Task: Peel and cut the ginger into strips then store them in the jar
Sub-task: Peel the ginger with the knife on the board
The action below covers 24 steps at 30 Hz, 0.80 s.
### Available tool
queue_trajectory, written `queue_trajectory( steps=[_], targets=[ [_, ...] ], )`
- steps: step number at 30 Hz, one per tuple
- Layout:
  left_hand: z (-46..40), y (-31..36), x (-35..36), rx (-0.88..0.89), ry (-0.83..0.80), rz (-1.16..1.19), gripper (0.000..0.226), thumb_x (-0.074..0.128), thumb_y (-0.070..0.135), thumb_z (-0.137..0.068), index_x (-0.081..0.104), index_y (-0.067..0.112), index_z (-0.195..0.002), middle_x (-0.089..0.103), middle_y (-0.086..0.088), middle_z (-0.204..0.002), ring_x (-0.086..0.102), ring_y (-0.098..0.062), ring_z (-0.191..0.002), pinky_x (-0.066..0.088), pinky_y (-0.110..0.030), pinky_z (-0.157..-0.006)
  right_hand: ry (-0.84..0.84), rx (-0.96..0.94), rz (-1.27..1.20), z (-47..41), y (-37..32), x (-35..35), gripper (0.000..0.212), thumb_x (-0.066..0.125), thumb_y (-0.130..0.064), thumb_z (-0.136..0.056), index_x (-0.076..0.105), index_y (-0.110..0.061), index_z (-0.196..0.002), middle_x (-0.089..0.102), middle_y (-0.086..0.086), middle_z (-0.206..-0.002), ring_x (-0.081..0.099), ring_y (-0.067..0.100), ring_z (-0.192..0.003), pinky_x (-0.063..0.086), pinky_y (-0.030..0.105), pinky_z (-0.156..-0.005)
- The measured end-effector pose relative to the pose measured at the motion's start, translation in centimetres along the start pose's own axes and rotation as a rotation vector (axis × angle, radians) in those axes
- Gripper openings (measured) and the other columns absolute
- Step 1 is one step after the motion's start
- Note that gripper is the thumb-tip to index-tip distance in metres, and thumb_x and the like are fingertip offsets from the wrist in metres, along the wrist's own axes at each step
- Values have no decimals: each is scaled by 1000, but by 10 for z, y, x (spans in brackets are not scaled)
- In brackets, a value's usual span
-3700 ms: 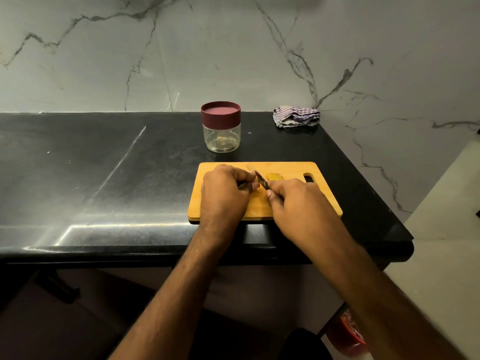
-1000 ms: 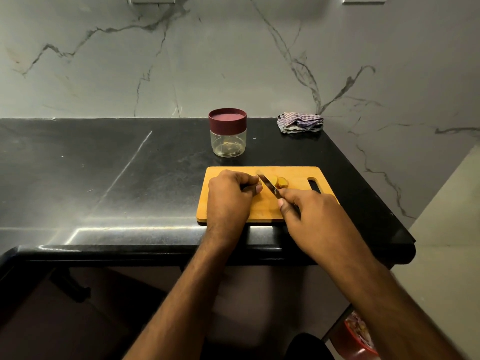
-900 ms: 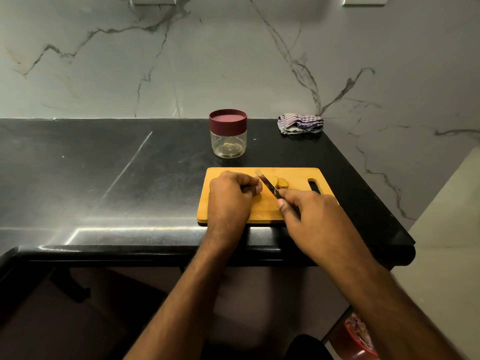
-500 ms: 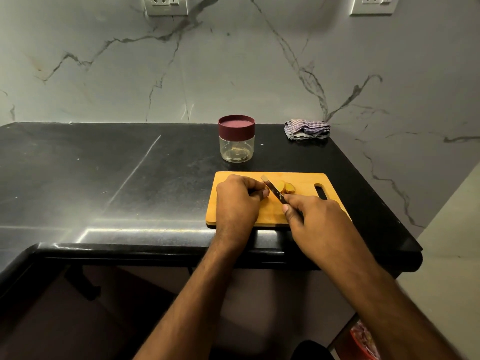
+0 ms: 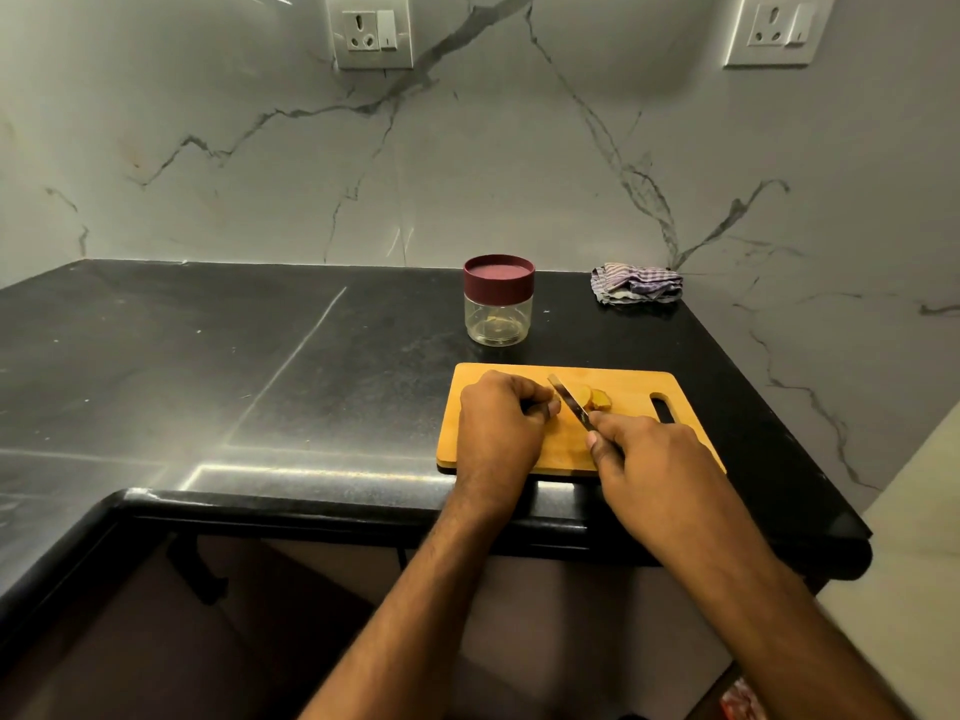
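Note:
A wooden cutting board point(image 5: 639, 387) lies at the front right of the black counter. Yellow ginger pieces point(image 5: 595, 397) lie on it, just right of the knife blade point(image 5: 569, 402). My right hand point(image 5: 649, 454) grips the knife's handle, blade pointing away and left. My left hand point(image 5: 501, 423) rests curled on the board left of the blade; its fingertips seem to pinch a ginger piece, which is hidden. Behind the board stands a clear jar point(image 5: 498, 317) with its maroon lid point(image 5: 498, 275) on and a few pale bits at the bottom.
A crumpled checked cloth point(image 5: 636, 283) lies at the counter's back right corner. Two wall sockets point(image 5: 370, 31) sit on the marble backsplash. The counter edge point(image 5: 779, 537) drops off just right of the board. A red item point(image 5: 740, 701) shows on the floor.
The view has tilted up, so the sockets now show. Both hands stay at the board with the knife at the ginger; the blade has shifted only slightly.

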<state>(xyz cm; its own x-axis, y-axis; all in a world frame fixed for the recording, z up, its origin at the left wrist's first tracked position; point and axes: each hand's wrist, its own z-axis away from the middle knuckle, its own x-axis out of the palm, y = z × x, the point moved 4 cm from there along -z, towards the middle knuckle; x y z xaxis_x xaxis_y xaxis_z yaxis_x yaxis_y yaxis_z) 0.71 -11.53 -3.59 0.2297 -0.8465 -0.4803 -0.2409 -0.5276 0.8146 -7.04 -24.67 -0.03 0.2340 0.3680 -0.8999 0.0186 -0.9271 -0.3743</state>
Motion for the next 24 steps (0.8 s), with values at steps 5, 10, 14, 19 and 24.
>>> queue_trajectory(
  steps=[5,10,14,19,24],
  targets=[
    [0,-2,2,-4,-10,-6,13,75,16,-89,79,19,-101,75,8,-104,63,5,-87,46,-8,-87,-8,-10,14,1,1,3,34,41,-37,-101,53,-33,-133,61,-6,-100,51,5,-79,43,20,-68],
    [1,0,0,3,13,3,12,76,16,-88,80,16,-100,76,6,-101,66,0,-90,49,-12,-89,15,8,38,-7,0,10,33,43,-38,-100,55,-33,-131,62,-6,-95,56,8,-79,53,26,-71],
    [0,2,-1,-18,39,-18,13,74,11,-89,80,14,-100,76,2,-102,68,-4,-93,52,-20,-96,19,14,58,-14,1,10,31,45,-38,-100,57,-32,-127,62,-4,-96,57,11,-81,55,31,-74],
    [1,5,-1,-3,33,-26,11,72,12,-91,80,14,-98,77,3,-100,68,-4,-92,51,-22,-97,0,-12,2,-10,5,5,33,47,-38,-99,56,-34,-131,63,-6,-97,56,7,-79,51,24,-72],
    [2,3,-2,9,43,-12,10,71,18,-92,81,17,-93,76,8,-93,63,4,-82,37,0,-73,1,-24,-43,-5,7,6,35,47,-37,-99,54,-34,-133,60,-9,-93,55,6,-76,48,21,-69]
  ],
)
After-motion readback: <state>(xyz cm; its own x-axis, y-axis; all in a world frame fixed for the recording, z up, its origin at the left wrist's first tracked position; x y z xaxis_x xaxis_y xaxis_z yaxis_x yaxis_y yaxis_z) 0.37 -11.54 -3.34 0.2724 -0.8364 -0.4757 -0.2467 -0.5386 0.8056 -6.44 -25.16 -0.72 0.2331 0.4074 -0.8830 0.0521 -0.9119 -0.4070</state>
